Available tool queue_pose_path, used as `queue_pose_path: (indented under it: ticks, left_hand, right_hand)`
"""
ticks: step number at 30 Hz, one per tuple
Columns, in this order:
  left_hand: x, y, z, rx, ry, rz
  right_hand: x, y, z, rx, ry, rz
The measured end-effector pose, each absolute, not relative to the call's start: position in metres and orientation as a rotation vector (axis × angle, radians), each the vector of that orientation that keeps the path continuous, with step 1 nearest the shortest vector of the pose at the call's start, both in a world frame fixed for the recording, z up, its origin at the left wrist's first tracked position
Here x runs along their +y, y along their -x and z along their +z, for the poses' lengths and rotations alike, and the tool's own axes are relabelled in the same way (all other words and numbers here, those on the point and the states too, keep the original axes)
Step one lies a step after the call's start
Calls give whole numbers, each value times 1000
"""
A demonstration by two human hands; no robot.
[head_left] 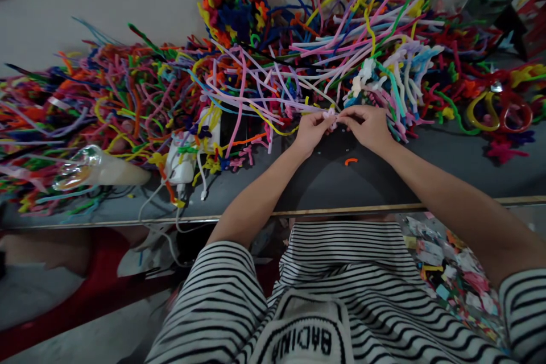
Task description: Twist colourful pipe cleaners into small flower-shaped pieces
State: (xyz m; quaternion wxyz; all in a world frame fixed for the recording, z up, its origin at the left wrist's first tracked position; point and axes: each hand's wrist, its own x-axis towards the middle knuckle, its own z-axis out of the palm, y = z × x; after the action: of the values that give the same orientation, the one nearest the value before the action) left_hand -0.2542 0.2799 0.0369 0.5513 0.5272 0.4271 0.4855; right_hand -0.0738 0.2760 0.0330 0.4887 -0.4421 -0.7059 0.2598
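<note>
One left hand [313,129], one right hand [370,126], one orange scrap [351,161], two scissor loops [470,118]

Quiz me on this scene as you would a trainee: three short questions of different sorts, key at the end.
1. True or false: the orange scrap lies on the table, nearer the person's body than the left hand and right hand.
2. What is at the fingertips of the left hand? A) scissors; B) pale pink piece; C) cup.
3. Fill in left or right: the white charger lies to the ____ of both hands.

Key: 1 true; 2 B; 3 left.
</note>
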Motion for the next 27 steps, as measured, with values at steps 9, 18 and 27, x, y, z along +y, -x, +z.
queue_pose_path:
  ticks: [9, 18, 27]
  left_hand:
    - [276, 249, 43, 1009, -1232, 1170]
    - [280, 249, 43, 993, -1287, 1260]
    - [283, 250, 40, 1032, -1217, 1253]
  right_hand:
    - [266, 76, 46, -1786, 1121, 462]
    - [268, 81, 41, -1642, 1055, 684]
    - [266, 81, 44, -1732, 1127, 604]
